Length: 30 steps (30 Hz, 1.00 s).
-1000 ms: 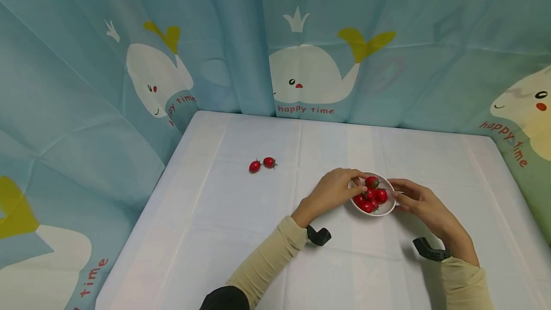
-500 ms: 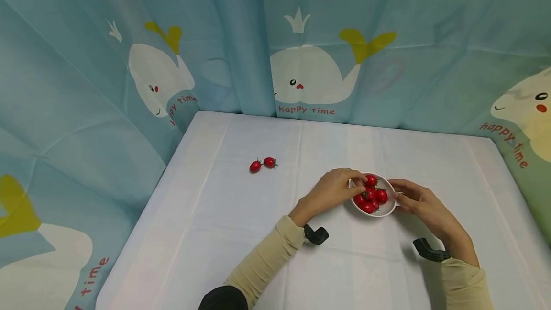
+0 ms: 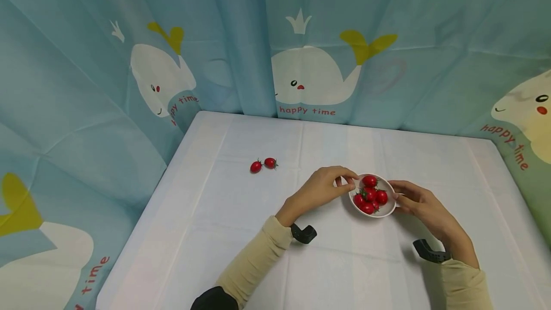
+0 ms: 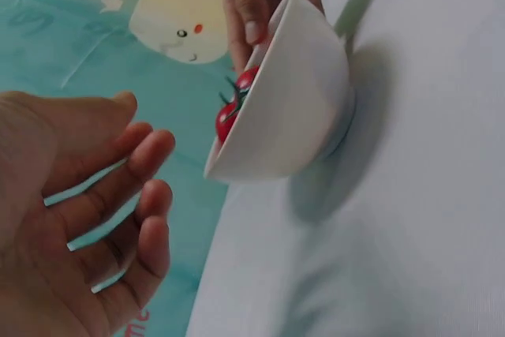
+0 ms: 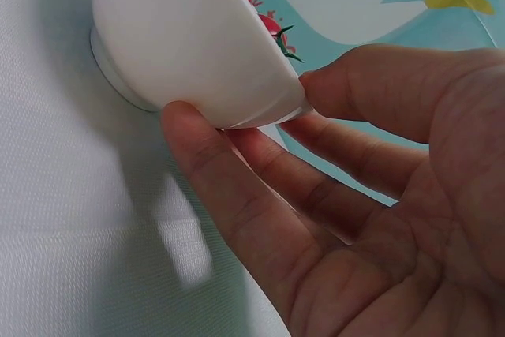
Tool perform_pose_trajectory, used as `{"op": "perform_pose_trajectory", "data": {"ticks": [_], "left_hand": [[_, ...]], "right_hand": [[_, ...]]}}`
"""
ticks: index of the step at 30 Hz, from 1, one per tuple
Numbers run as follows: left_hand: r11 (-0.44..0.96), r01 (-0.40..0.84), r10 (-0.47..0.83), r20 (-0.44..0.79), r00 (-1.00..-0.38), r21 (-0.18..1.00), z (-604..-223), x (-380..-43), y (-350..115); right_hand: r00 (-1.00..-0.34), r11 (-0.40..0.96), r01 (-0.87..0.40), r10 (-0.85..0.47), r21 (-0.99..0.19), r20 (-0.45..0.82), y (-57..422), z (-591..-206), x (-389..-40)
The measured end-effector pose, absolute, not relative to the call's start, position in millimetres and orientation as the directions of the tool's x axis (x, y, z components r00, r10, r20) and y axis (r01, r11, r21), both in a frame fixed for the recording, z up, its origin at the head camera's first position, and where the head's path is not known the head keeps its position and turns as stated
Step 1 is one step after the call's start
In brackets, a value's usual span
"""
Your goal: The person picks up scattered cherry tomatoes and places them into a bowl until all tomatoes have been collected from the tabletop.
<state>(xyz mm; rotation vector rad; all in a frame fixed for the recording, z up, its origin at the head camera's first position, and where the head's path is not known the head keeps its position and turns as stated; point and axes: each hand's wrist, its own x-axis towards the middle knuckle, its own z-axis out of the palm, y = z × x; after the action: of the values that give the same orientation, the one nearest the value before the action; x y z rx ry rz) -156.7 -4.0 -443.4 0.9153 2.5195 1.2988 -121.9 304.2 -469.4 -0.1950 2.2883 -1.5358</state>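
A white bowl holding several red cherry tomatoes with green stems sits on the table, right of the middle. On its right side my right hand grips the bowl. The right wrist view shows the thumb at the rim and the fingers against the outer wall of the bowl. My left hand is just left of the bowl and holds nothing. In the left wrist view, its loosely bent fingers are apart from the bowl.
Two more cherry tomatoes lie on the white tablecloth, far left of the bowl. A blue curtain printed with whales stands along the table's back and left edges.
My left hand has let go of a tomato at the top of the bowl and drawn back left past the rim. My right hand stays at the bowl.
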Motion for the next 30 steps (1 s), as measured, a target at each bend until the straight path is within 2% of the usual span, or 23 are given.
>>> {"op": "perform_pose_trajectory", "data": {"ticks": [6,12,22,30], "left_hand": [[0.371,0.476,0.599,0.186,-0.779,0.798,-443.1,-155.5,-18.4],[0.395,0.562,0.577,0.280,-0.767,0.727,-442.3,-149.7,-34.7],[0.589,0.615,0.524,0.332,-0.784,0.524,-439.1,-140.8,-66.6],[0.741,0.581,0.464,0.368,-0.806,0.337,-440.2,-142.0,-88.9]], "right_hand": [[-0.920,0.387,0.079,-0.326,-0.918,-0.217,304.8,-471.1,-121.0],[-0.922,0.374,0.055,-0.336,-0.926,-0.191,304.8,-471.4,-120.6],[-0.921,0.365,0.064,-0.336,-0.929,-0.195,304.6,-471.2,-121.0],[-0.921,0.375,0.078,-0.328,-0.924,-0.211,304.4,-471.0,-121.1]]}}
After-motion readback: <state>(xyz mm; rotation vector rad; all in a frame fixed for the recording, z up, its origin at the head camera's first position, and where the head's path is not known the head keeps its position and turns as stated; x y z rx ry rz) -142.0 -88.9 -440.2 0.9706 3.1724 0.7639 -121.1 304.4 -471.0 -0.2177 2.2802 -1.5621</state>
